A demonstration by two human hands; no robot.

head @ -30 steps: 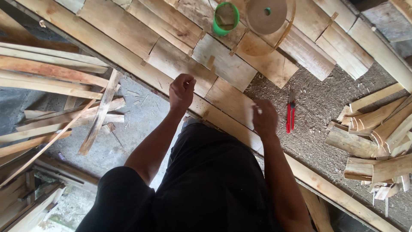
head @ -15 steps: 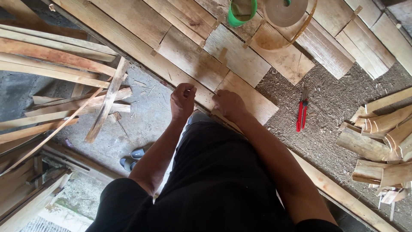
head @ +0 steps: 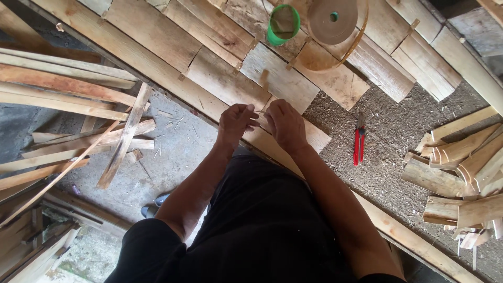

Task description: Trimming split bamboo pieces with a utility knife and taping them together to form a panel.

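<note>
My left hand (head: 237, 123) and my right hand (head: 284, 123) meet just above my dark-clad lap, fingertips almost touching. Between them they pinch a thin pale sliver (head: 260, 111), too small to identify. Both hands hover over a long wooden rail (head: 157, 73) and the flat bamboo slats (head: 280, 78) laid side by side beyond it. A red-handled cutter (head: 358, 145) lies on the rough ground to the right of my right hand.
A green cup (head: 283, 23) and a roll of brown tape (head: 331, 20) sit on the slats at the top. Loose wooden strips (head: 68, 105) are piled on the left. Curved bamboo pieces (head: 461, 167) are heaped at the right. A shoe (head: 156, 203) shows on the concrete below.
My right hand has come in from the right to meet the left. Both hands now close on a thin sliver together, and the view has shifted slightly.
</note>
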